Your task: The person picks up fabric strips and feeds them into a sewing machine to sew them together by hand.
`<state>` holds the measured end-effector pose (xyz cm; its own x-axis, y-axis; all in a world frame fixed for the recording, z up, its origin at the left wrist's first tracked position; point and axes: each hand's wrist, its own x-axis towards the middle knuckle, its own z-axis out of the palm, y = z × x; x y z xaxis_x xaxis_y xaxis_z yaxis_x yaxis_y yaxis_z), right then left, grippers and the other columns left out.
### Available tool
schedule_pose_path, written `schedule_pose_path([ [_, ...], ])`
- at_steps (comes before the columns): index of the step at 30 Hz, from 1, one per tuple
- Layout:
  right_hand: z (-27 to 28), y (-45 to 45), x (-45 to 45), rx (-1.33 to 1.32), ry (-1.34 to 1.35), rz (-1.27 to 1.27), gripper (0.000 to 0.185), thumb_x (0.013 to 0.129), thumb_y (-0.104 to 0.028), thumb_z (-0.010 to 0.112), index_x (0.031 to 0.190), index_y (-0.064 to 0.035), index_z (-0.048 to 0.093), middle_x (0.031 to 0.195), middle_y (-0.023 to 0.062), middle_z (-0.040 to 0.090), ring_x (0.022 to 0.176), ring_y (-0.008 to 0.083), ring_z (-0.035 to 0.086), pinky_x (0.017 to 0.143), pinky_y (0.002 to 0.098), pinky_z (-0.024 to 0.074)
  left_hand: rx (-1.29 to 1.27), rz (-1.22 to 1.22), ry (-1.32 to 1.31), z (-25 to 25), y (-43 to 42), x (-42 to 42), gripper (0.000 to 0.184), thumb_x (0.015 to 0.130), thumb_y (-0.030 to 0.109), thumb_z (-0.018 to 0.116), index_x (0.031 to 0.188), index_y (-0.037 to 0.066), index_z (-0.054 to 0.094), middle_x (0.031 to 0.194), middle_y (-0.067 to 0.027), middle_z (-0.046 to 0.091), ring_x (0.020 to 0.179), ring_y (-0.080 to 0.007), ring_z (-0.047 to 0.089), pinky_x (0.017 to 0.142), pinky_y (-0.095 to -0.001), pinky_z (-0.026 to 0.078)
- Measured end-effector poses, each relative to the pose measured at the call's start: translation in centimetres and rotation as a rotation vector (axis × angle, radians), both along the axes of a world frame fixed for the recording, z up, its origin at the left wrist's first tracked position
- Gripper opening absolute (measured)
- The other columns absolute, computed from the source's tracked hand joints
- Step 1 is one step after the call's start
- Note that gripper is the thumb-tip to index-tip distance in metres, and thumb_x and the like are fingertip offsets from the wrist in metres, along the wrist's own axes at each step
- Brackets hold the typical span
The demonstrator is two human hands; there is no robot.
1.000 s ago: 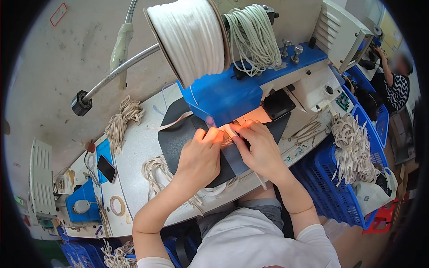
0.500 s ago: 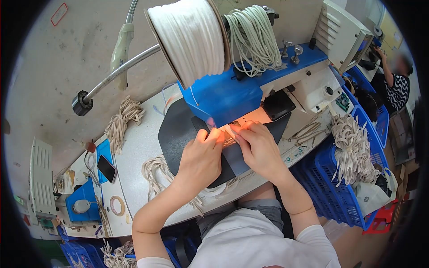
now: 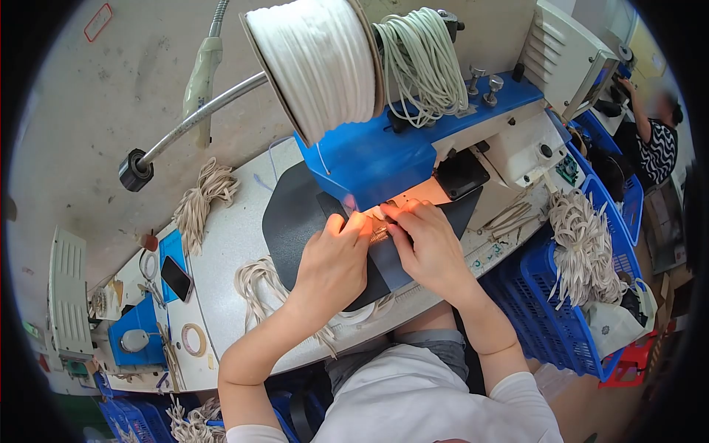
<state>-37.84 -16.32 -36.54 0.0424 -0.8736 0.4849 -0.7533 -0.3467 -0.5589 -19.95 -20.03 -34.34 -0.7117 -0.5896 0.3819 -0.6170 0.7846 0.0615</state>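
Observation:
Under the blue head of a machine [image 3: 369, 166], both hands work close together in orange light. My left hand [image 3: 332, 258] is closed, fingertips pressed down at the lit spot, and a pale strip there is mostly covered by the fingers. My right hand [image 3: 425, 240] pinches the small pale strip [image 3: 379, 213] between thumb and forefinger. Ribbed metal [image 3: 379, 235] shows between the hands. Beneath them lies a dark grey plate [image 3: 295, 221]. A large spool of white cord [image 3: 314, 66] hangs above the machine.
Bundles of beige strips [image 3: 203, 203] lie on the white table [image 3: 221, 295], near a phone [image 3: 176, 278] and a tape roll [image 3: 193, 340]. Blue baskets [image 3: 546, 303] stand at the right, one holding a strip bundle [image 3: 583, 247]. A bent lamp arm [image 3: 199, 111] crosses the upper left. Another person [image 3: 653, 140] sits far right.
The beige strip that trailed left over the grey plate has gone from there. The pale strip hanging below my right hand no longer shows. Both hands have shifted only slightly.

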Motion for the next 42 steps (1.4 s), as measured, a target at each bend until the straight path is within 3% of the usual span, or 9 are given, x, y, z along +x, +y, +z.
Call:
schedule_pose_path([
  [7, 0.2, 0.0, 0.1, -0.041, 0.066, 0.009, 0.024, 0.089, -0.009, 0.063, 0.112, -0.0055, 0.067, 0.096, 0.0116, 0.059, 0.094, 0.0308, 0.057, 0.084, 0.0416, 0.0464, 0.06, 0.007, -0.021, 0.3, -0.2, 0.1, 0.038, 0.077, 0.003, 0.062, 0.115, -0.002, 0.062, 0.109, -0.0088, 0.058, 0.088, -0.0262, 0.055, 0.072, -0.0352, 0.052],
  [13, -0.1, 0.1, 0.2, -0.086, 0.219, 0.01, 0.031, 0.083, -0.007, 0.064, 0.114, -0.0085, 0.067, 0.094, 0.0127, 0.057, 0.093, 0.0312, 0.056, 0.083, 0.0422, 0.045, 0.202, 0.044, 0.151, 0.4, -2.2, 1.2, 0.024, 0.083, 0.006, 0.068, 0.106, 0.006, 0.072, 0.098, -0.0083, 0.059, 0.084, -0.0279, 0.057, 0.072, -0.038, 0.051],
  [15, 0.0, 0.1, 0.4, -0.11, 0.259, -0.005, 0.033, 0.081, -0.008, 0.065, 0.114, -0.0084, 0.067, 0.094, 0.0128, 0.058, 0.093, 0.031, 0.056, 0.083, 0.0417, 0.0442, 0.172, 0.027, 0.293, -0.7, -4.1, 1.4, 0.021, 0.079, 0.006, 0.071, 0.1, 0.007, 0.073, 0.102, -0.0111, 0.063, 0.085, -0.0323, 0.061, 0.074, -0.0415, 0.053],
  [17, 0.0, 0.1, 0.6, -0.127, 0.288, -0.015, 0.034, 0.08, -0.008, 0.065, 0.114, -0.008, 0.067, 0.094, 0.0128, 0.058, 0.093, 0.0306, 0.056, 0.083, 0.0413, 0.0436, 0.166, 0.021, 0.4, -0.4, -5.8, 1.2, 0.022, 0.079, 0.006, 0.071, 0.101, 0.005, 0.071, 0.104, -0.0141, 0.063, 0.091, -0.0357, 0.062, 0.078, -0.0429, 0.052],
  [22, 0.0, 0.2, 0.7, -0.129, 0.308, -0.023, 0.036, 0.079, -0.009, 0.065, 0.115, -0.0062, 0.066, 0.096, 0.0133, 0.058, 0.094, 0.0302, 0.056, 0.082, 0.0409, 0.043, 0.498, -0.045, 0.294, -0.1, -9.8, 1.4, 0.028, 0.081, 0.005, 0.068, 0.109, 0.002, 0.064, 0.117, -0.0197, 0.064, 0.108, -0.0408, 0.061, 0.092, -0.0424, 0.05],
  [28, 0.2, 0.2, 0.6, -0.121, 0.307, -0.014, 0.037, 0.08, -0.01, 0.065, 0.117, -0.0052, 0.065, 0.097, 0.0137, 0.059, 0.094, 0.03, 0.056, 0.083, 0.0411, 0.0425, 0.434, -0.155, 0.323, -0.5, -10.9, 1.6, 0.031, 0.085, 0.008, 0.066, 0.115, 0.003, 0.061, 0.115, -0.0203, 0.065, 0.109, -0.041, 0.061, 0.094, -0.0416, 0.049],
  [34, 0.2, 0.0, 0.4, -0.114, 0.323, -0.005, 0.037, 0.083, -0.011, 0.063, 0.119, -0.0056, 0.065, 0.096, 0.0147, 0.06, 0.093, 0.0309, 0.057, 0.086, 0.0422, 0.0425, 0.479, -0.102, 0.338, -0.7, -11.7, 1.8, 0.033, 0.087, 0.009, 0.064, 0.119, 0.002, 0.059, 0.115, -0.019, 0.065, 0.108, -0.0367, 0.062, 0.094, -0.0397, 0.049],
  [39, 0.0, -0.1, 0.2, -0.118, 0.265, 0.008, 0.034, 0.083, -0.011, 0.063, 0.117, -0.0063, 0.067, 0.093, 0.0151, 0.06, 0.092, 0.0323, 0.057, 0.086, 0.042, 0.0432, 0.787, -0.137, 0.633, -2.4, -13.2, 2.9, 0.029, 0.087, -0.002, 0.065, 0.116, 0.001, 0.061, 0.115, -0.0172, 0.065, 0.106, -0.0309, 0.064, 0.092, -0.0347, 0.05],
  [42, 0.0, -0.1, -0.1, -0.119, 0.189, 0.019, 0.029, 0.084, -0.012, 0.064, 0.112, -0.0066, 0.069, 0.091, 0.014, 0.06, 0.089, 0.032, 0.056, 0.084, 0.0412, 0.0441, 0.591, -0.152, 0.6, -1.4, -12.1, 3.6, 0.023, 0.085, -0.005, 0.068, 0.107, 0.0, 0.065, 0.111, -0.0162, 0.066, 0.103, -0.0292, 0.065, 0.088, -0.0329, 0.051],
])
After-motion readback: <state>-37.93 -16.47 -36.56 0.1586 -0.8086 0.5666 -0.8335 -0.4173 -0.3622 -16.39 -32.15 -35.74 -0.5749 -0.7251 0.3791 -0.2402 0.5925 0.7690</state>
